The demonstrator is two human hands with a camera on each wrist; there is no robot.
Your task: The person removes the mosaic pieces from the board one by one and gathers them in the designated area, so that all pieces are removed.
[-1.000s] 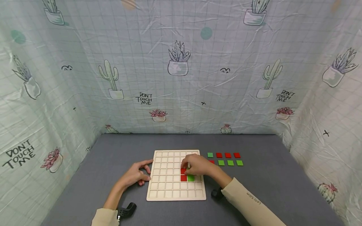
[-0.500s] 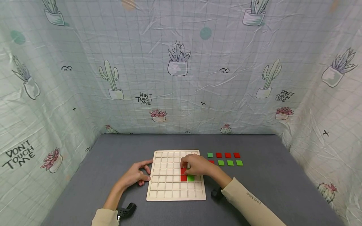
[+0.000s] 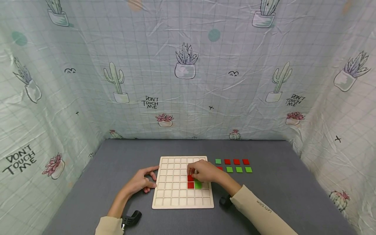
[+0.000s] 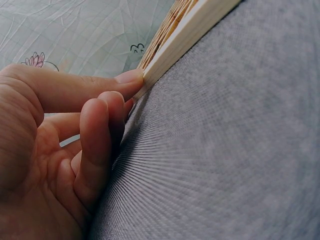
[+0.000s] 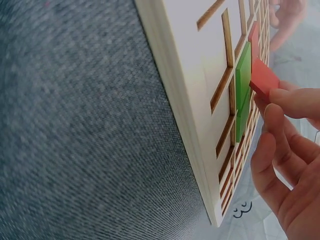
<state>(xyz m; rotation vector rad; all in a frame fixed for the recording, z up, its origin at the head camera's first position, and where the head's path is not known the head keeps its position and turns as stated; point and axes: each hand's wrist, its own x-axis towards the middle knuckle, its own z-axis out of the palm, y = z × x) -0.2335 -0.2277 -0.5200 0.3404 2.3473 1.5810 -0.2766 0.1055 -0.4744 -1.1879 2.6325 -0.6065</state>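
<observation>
My right hand (image 3: pixel 204 171) is over the right part of a pale wooden grid board (image 3: pixel 173 195). Its thumb and a finger pinch a red square tile (image 5: pixel 265 79), tilted over the grid in the right wrist view. Beside that tile, two green tiles (image 5: pixel 243 69) sit in neighbouring cells, one partly behind the hand in the head view. Another red tile (image 3: pixel 191 185) lies in the cell left of the nearer green one. At the board's left edge, the thumb and straight index finger of my left hand (image 3: pixel 139 181) touch the rim, the other fingers bent loosely below.
Right of the board, two rows of loose tiles lie on the dark grey table (image 3: pixel 123 151), among them a red tile (image 3: pixel 236 161) and a green tile (image 3: pixel 239 169). A patterned curtain (image 3: pixel 188 91) surrounds the table at the back and sides.
My right thumb has shifted up slightly, uncovering more of the red and green tiles beneath it. The left hand and the board stay where they were.
</observation>
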